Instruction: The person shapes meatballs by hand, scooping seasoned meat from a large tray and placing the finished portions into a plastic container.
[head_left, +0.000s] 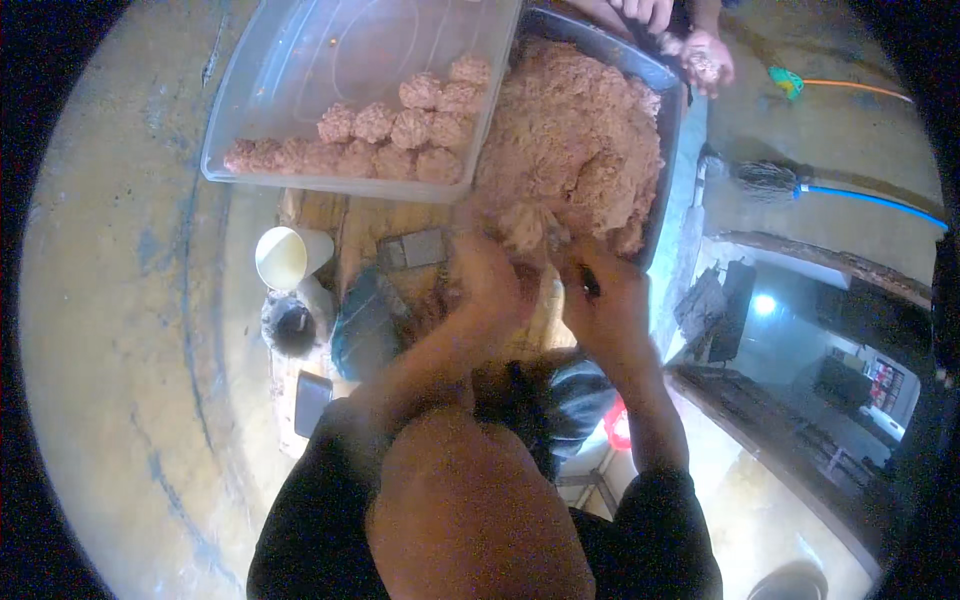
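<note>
My left hand (499, 281) and my right hand (604, 296) meet at the near edge of a dark rectangular tub (673, 150). A pale clump of ground, meat-like mixture (525, 225) sits between their fingers. My left hand is curled against it; the right fingertips are close to its right side, blurred, so their grip is unclear. The tub is heaped with the same pinkish-brown mixture (577, 120). Left of it stands a translucent plastic bin (315, 67), with several rough balls of mixture (411, 129) in rows along its near and right sides.
On the wooden table (315, 210) are a cream cup (281, 257), a dark-mouthed container (294, 326), a grey block (414, 249), a teal cloth-like item (365, 326) and a phone (313, 403). Another person's hand (709, 60) holds a lump beyond the tub. A blue-handled mop (772, 180) lies right.
</note>
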